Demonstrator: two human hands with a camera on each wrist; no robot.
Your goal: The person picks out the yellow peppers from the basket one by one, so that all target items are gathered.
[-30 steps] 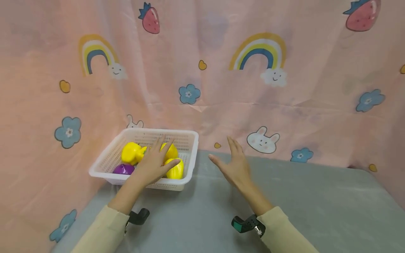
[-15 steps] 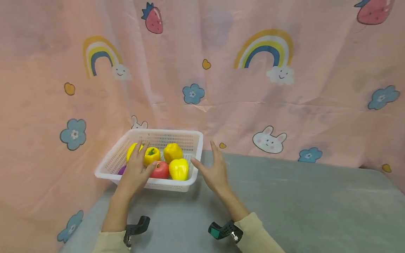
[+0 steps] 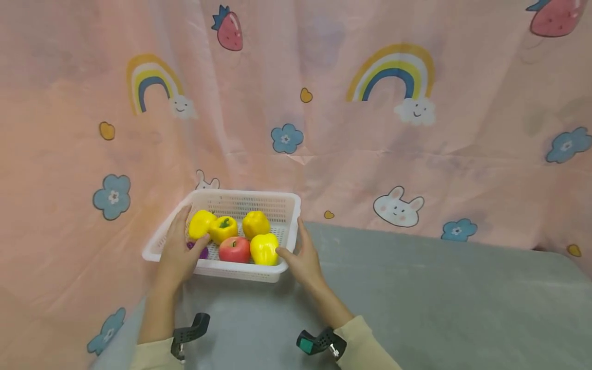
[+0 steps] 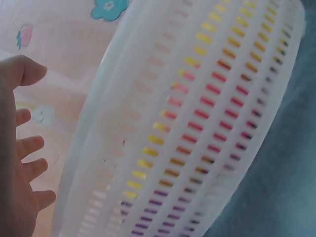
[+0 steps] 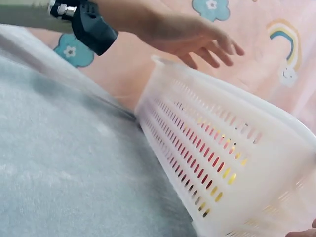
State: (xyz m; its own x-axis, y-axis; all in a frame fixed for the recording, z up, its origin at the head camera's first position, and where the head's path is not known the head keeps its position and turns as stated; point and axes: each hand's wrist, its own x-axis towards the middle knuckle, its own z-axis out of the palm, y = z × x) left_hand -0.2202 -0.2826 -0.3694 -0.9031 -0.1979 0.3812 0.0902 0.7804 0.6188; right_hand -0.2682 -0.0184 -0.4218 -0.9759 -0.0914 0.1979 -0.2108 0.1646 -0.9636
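A white perforated plastic basket (image 3: pixel 240 275) holds several yellow bell peppers (image 3: pixel 264 250), a red apple (image 3: pixel 234 251) and a purple vegetable (image 3: pixel 203 252). My left hand (image 3: pixel 178 252) is over the basket's left side, partly hiding the purple vegetable and the rim. In the right wrist view, the left hand (image 5: pixel 185 37) shows relaxed, spread fingers just above the rim. At the basket's right side is my right hand (image 3: pixel 302 262), its thumb near the rim by the front pepper and its fingers along the outer wall. Whether it touches the basket I cannot tell.
A grey cloth-covered table (image 3: pixel 416 303) extends to the right of the basket. Behind and to the left hangs a pink curtain (image 3: pixel 259 169) printed with rainbows, flowers and rabbits. Each wrist carries a black camera mount (image 3: pixel 321 344).
My left hand has moved left from above the basket's middle to its left side, uncovering the apple and peppers. My right hand has come left to the basket's right side.
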